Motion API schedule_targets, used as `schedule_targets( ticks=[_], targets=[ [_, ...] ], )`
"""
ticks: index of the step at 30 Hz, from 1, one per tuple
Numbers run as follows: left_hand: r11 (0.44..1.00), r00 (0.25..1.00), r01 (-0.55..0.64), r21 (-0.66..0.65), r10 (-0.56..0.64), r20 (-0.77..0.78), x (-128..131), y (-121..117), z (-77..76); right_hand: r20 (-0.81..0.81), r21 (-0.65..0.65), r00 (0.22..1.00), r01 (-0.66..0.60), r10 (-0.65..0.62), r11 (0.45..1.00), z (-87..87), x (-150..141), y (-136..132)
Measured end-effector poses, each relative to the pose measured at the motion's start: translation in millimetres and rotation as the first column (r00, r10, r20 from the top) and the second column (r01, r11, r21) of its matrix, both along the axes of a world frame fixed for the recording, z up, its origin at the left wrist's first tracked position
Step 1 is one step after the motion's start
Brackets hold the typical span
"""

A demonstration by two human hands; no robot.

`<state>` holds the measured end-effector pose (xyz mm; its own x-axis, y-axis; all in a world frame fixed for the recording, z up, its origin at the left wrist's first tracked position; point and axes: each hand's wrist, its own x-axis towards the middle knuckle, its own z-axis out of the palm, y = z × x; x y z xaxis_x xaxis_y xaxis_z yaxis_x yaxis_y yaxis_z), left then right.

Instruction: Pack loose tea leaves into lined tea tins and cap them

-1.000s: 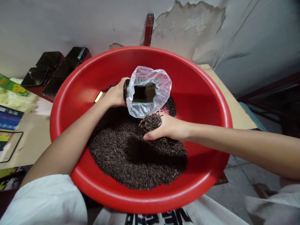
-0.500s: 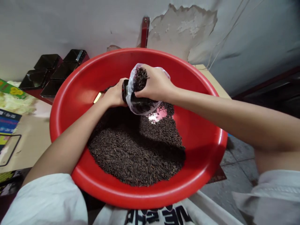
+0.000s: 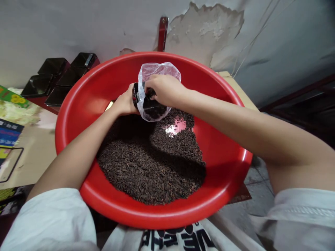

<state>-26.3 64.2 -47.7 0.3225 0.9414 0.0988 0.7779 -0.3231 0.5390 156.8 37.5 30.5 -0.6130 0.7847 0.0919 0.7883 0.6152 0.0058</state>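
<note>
A wide red plastic basin holds a large heap of dark loose tea leaves. Over its far part, my left hand is closed around a dark, shiny box lined with a clear plastic bag. The box is tilted with its mouth toward the right. At that mouth, inside the bag's rim, is my right hand, its fingers curled and pointing down into the bag. Whatever lies within those fingers is hidden.
Several dark open boxes stand at the left behind the basin. A red strip-like object leans on the peeling wall. Colourful printed packaging lies on the table at the left.
My right hand, which held a visible clump of tea leaves above the bag's mouth, has turned downward into the bag. The box and my left hand have shifted slightly left and up.
</note>
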Motion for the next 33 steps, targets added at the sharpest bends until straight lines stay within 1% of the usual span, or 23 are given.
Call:
schedule_targets(
  ticks=[2, 4, 5, 6, 7, 8, 9, 11, 12, 14, 16, 17, 18, 19, 21, 23, 25, 27, 29, 31, 32, 33],
  targets=[
    [1.000, 0.999, -0.005, 0.000, 0.005, 0.032, 0, 1, -2.2, -0.128, 0.063, 0.990, -0.044, 0.052, 0.997, 10.9, 11, -6],
    [1.000, 0.996, -0.006, 0.002, 0.005, 0.087, -1, 4, -6.0, -0.232, 0.148, 0.968, -0.067, 0.101, 0.987, 14.7, 23, -23],
    [1.000, 0.992, -0.007, 0.005, 0.007, 0.124, -2, 5, -8.1, -0.249, 0.180, 0.958, -0.095, 0.139, 0.979, 12.4, 28, -34],
    [1.000, 0.986, -0.014, 0.009, 0.013, 0.165, -2, 7, -9.9, -0.224, 0.201, 0.954, -0.153, 0.197, 0.968, 7.0, 32, -47],
    [1.000, 0.978, -0.027, 0.012, 0.024, 0.209, -2, 9, -11.3, -0.160, 0.203, 0.947, -0.245, 0.280, 0.948, -1.5, 35, -60],
    [0.999, 0.967, -0.047, 0.011, 0.043, 0.252, -2, 11, -12.1, -0.082, 0.145, 0.931, -0.343, 0.357, 0.928, -12.5, 37, -72],
    [0.998, 0.952, -0.070, 0.003, 0.066, 0.298, -2, 12, -12.0, -0.003, 0.042, 0.906, -0.422, 0.423, 0.905, -25.3, 38, -83],
    [0.993, 0.918, -0.109, -0.038, 0.115, 0.379, 0, 11, -9.8, 0.083, -0.142, 0.876, -0.462, 0.476, 0.875, -53.3, 39, -97],
    [0.990, 0.905, -0.120, -0.071, 0.139, 0.403, 2, 9, -7.9, 0.102, -0.218, 0.875, -0.444, 0.473, 0.869, -66.8, 39, -100],
    [0.982, 0.895, -0.124, -0.141, 0.172, 0.412, 6, 4, -4.4, 0.128, -0.347, 0.899, -0.354, 0.418, 0.868, -90.0, 39, -98],
    [0.977, 0.902, -0.114, -0.182, 0.179, 0.393, 11, -2, -2.8, 0.154, -0.460, 0.940, -0.203, 0.303, 0.865, -107.2, 38, -89],
    [0.975, 0.902, -0.107, -0.196, 0.177, 0.393, 12, -4, -3.1, 0.167, -0.509, 0.960, -0.109, 0.223, 0.853, -114.0, 39, -82],
    [0.973, 0.895, -0.096, -0.212, 0.177, 0.410, 13, -6, -4.1, 0.179, -0.556, 0.976, -0.004, 0.124, 0.831, -120.1, 39, -75],
    [0.969, 0.879, -0.079, -0.234, 0.178, 0.443, 14, -6, -5.6, 0.194, -0.596, 0.981, 0.105, 0.016, 0.796, -125.7, 40, -68],
    [0.956, 0.829, -0.024, -0.291, 0.182, 0.530, 14, -5, -9.4, 0.235, -0.646, 0.955, 0.292, -0.181, 0.705, -136.8, 44, -55],
    [0.942, 0.772, 0.030, -0.334, 0.190, 0.606, 13, -1, -12.9, 0.277, -0.670, 0.915, 0.402, -0.292, 0.624, -147.6, 47, -46],
    [0.938, 0.733, 0.037, -0.345, 0.209, 0.647, 12, 3, -15.4, 0.298, -0.687, 0.893, 0.445, -0.337, 0.575, -157.3, 49, -43],
    [0.950, 0.730, -0.002, -0.312, 0.215, 0.649, 11, 8, -17.0, 0.301, -0.706, 0.880, 0.465, -0.368, 0.534, -164.3, 47, -47],
    [0.974, 0.776, -0.100, -0.203, 0.204, 0.597, 9, 10, -17.9, 0.264, -0.738, 0.884, 0.443, -0.386, 0.509, -168.2, 41, -56],
    [0.984, 0.852, -0.166, -0.063, 0.175, 0.493, 7, 10, -18.0, 0.167, -0.795, 0.912, 0.349, -0.374, 0.496, -169.1, 32, -66],
    [0.986, 0.888, -0.166, -0.009, 0.154, 0.433, 6, 9, -17.8, 0.101, -0.823, 0.927, 0.282, -0.361, 0.494, -168.6, 29, -71],
    [0.990, 0.918, -0.141, 0.021, 0.123, 0.377, 5, 6, -17.2, 0.029, -0.846, 0.937, 0.208, -0.348, 0.490, -167.6, 26, -74]
  ],
)
